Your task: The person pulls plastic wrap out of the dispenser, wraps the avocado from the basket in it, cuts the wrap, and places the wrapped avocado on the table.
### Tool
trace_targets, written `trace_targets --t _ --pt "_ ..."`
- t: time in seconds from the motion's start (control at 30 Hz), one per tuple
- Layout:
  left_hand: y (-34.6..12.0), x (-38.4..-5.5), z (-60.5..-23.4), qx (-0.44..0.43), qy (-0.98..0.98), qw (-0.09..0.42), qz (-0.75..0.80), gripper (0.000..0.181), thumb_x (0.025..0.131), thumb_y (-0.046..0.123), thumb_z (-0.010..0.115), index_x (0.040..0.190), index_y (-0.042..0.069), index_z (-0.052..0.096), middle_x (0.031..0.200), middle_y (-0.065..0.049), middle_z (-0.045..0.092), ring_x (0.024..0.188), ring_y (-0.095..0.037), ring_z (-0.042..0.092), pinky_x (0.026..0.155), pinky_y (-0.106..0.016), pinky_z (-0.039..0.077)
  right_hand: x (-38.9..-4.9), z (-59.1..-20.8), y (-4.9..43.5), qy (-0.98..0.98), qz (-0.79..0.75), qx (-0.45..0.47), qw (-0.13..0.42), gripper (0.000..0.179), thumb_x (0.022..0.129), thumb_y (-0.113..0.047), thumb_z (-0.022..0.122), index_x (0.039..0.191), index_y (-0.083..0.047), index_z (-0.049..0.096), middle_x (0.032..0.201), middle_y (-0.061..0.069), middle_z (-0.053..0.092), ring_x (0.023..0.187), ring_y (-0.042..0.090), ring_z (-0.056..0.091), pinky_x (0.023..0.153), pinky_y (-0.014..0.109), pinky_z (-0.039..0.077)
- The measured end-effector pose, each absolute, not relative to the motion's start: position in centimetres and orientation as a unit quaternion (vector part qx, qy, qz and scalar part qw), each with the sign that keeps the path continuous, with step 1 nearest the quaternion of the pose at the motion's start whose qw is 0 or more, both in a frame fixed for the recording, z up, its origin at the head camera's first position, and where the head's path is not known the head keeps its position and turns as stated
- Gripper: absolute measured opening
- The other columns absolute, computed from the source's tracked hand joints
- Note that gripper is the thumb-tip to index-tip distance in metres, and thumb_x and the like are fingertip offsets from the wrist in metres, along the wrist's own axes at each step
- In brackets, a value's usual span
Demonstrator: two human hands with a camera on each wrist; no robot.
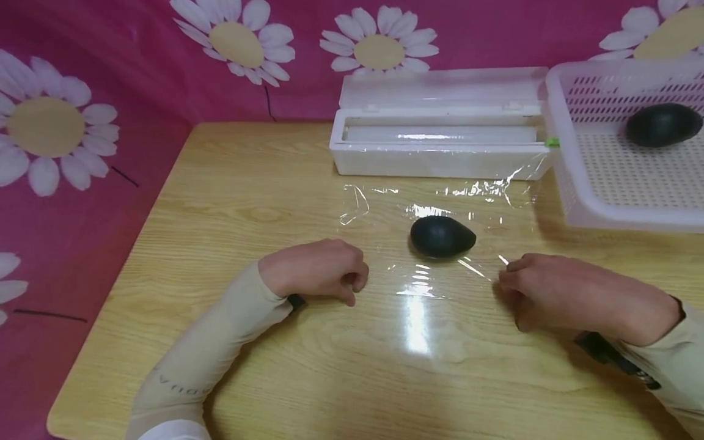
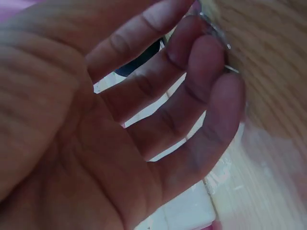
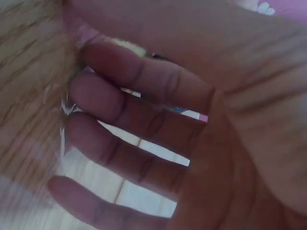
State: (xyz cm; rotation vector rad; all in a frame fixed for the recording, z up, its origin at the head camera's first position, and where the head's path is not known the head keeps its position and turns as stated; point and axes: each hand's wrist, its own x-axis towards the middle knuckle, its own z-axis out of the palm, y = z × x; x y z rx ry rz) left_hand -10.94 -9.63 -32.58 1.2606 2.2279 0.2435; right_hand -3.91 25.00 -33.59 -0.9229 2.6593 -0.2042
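A black avocado (image 1: 442,237) lies on a sheet of clear plastic wrap (image 1: 420,287) spread on the wooden table. The sheet reaches back to the white wrap dispenser (image 1: 440,162). My left hand (image 1: 316,269) is at the sheet's near left, its thumb and index finger pinching the edge; the other fingers are loosely bent in the left wrist view. At the near right, my right hand (image 1: 583,293) pinches the wrap between thumb and index finger, and creases run from there toward the avocado. The thin film is hard to make out at both fingertips.
The dispenser's lid (image 1: 445,88) stands raised over the roll (image 1: 440,134), with a green tab (image 1: 552,142) at its right end. Beside it, a white plastic basket (image 1: 616,217) holds another black avocado (image 1: 663,125). Pink flowered cloth (image 1: 308,98) hangs behind and left of the table.
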Motion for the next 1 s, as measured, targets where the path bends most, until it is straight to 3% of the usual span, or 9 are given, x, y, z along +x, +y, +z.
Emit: trace_targets --t 0.27,0.5,0.63,0.8,1.0 --pt "-10.0 -11.1 -32.2 0.486 0.822 0.28 0.097 0.02 0.085 0.012 0.066 0.068 0.021 0.06 0.073 0.009 0.052 0.074 -0.006 0.05 0.069 -0.02 0.044 -4.2 -33.8 25.8 0.915 -0.081 -0.373 0.13 0.038 0.068 -0.008 0.075 0.063 -0.031 0.045 0.066 -0.021 0.041 0.066 -0.002 0.038 0.056 0.018 0.03" --pt "-10.0 -11.0 -32.6 0.485 0.826 0.271 0.095 0.02 0.075 0.006 0.055 0.063 0.022 0.051 0.069 0.01 0.046 0.067 -0.005 0.045 0.06 -0.018 0.037 -4.1 -33.8 25.7 0.914 -0.088 -0.373 0.132 0.04 0.069 -0.008 0.074 0.063 -0.03 0.042 0.063 -0.021 0.037 0.064 -0.004 0.037 0.056 0.017 0.03" --pt "-10.1 -10.9 -32.9 0.462 0.838 0.272 0.1 0.016 0.079 0.014 0.064 0.07 0.02 0.051 0.069 0.009 0.045 0.069 -0.006 0.045 0.062 -0.019 0.038 -4.1 -33.7 26.0 0.913 -0.094 -0.37 0.144 0.039 0.073 -0.009 0.075 0.064 -0.029 0.043 0.063 -0.019 0.037 0.062 -0.004 0.035 0.055 0.018 0.03" --pt "-10.2 -10.6 -33.0 0.443 0.848 0.271 0.103 0.024 0.081 0.03 0.077 0.082 0.018 0.056 0.074 0.006 0.051 0.074 -0.008 0.049 0.069 -0.022 0.041 -4.0 -33.6 26.3 0.904 -0.114 -0.393 0.126 0.039 0.074 -0.008 0.075 0.066 -0.029 0.043 0.064 -0.019 0.036 0.062 -0.006 0.034 0.055 0.016 0.03" --pt "-10.3 -10.5 -33.0 0.469 0.844 0.24 0.1 0.012 0.09 0.016 0.066 0.079 0.019 0.061 0.076 0.008 0.056 0.074 -0.008 0.052 0.073 -0.023 0.046 -3.9 -33.3 26.7 0.905 -0.127 -0.382 0.136 0.038 0.079 -0.003 0.069 0.069 -0.03 0.045 0.066 -0.02 0.037 0.063 -0.006 0.035 0.056 0.016 0.031"
